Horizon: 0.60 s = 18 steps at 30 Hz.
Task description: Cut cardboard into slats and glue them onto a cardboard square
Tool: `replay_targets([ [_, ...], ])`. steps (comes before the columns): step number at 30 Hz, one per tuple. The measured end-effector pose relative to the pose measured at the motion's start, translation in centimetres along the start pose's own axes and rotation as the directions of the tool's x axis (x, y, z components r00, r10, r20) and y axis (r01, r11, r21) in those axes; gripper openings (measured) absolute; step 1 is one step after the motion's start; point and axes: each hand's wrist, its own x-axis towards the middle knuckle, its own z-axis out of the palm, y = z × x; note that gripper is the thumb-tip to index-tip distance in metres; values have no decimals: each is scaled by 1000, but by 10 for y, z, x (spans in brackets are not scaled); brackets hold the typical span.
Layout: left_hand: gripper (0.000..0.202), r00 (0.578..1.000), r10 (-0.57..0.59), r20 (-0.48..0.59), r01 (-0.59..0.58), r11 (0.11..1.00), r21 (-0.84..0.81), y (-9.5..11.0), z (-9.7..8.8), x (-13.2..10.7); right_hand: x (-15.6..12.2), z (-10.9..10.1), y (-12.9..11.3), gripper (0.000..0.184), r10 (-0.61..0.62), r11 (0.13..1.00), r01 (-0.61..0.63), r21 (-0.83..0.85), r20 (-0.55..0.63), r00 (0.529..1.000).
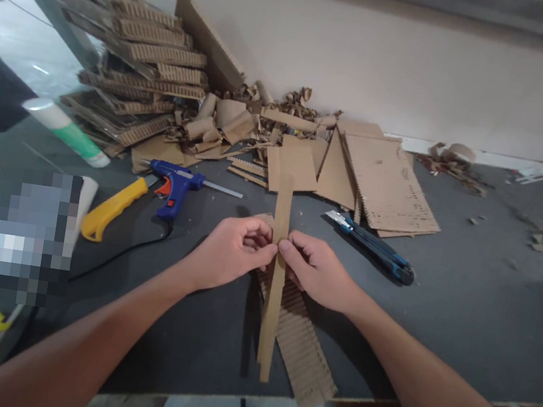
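Both hands pinch a long narrow cardboard strip [271,298] at its middle, holding it upright on edge above the grey table [464,305]. My left hand [234,251] grips it from the left with fingers curled. My right hand [315,270] grips it from the right, thumb against the strip. Under the strip lies a corrugated cardboard piece [301,352] that reaches past the table's near edge.
A blue glue gun [176,185] with a black cord and a yellow-handled tool [112,208] lie at the left. A blue-black utility knife [376,248] lies at the right. Cardboard sheets [386,179], scraps and stacked corrugated pieces [138,70] fill the back. A white-green tube [67,131] lies far left.
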Motion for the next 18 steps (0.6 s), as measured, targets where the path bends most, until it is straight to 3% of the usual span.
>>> replay_targets([
  [11,13,999,42,30,-44,997,59,6,-4,-1,3,5,12,38,-30,982,30,185,2,1000],
  [14,11,998,66,-11,-64,992,112,4,-5,0,1,5,7,40,-24,969,12,249,46,999],
  [18,9,999,39,19,-40,996,80,3,-4,-2,-2,2,-2,41,-10,980,3,198,36,999],
])
